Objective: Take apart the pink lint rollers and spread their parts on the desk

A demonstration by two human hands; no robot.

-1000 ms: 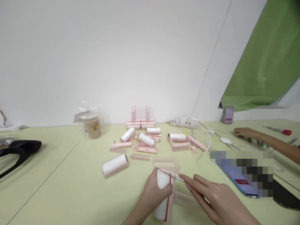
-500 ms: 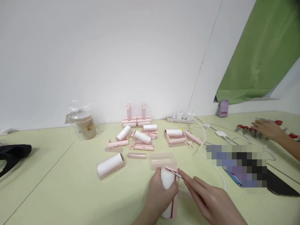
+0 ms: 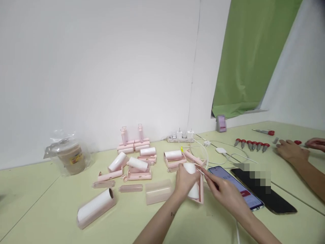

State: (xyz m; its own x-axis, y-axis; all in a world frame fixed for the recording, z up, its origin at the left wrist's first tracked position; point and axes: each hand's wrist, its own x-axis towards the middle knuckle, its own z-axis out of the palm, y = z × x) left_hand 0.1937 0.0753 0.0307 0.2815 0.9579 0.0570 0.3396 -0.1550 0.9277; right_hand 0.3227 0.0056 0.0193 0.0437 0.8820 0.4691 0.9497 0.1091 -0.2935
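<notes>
My left hand (image 3: 186,179) is closed around a white lint roller roll (image 3: 194,192), which sits in a pink holder (image 3: 201,189). My right hand (image 3: 222,186) pinches a thin metal tool (image 3: 199,169), its tip at the upper end of the roll; its exact kind is unclear. Left of my hands lies a clear pink cover (image 3: 159,192). Farther left is another white roll (image 3: 96,206) in a clear cover. Behind are more rolls (image 3: 137,164), pink holders (image 3: 139,175) and slim pink tubes (image 3: 130,188).
Phones (image 3: 236,186) lie beside my right hand. A power strip (image 3: 180,139) with white cables stands by the wall. A bagged cup (image 3: 73,157) is at left. Another person's hand (image 3: 291,150) is at right, near several red-handled tools (image 3: 254,145) and scissors (image 3: 264,132).
The view has turned right. My hands, with the roll and holder, now appear farther from me over the table. The other person's hand has moved off the red-handled tools.
</notes>
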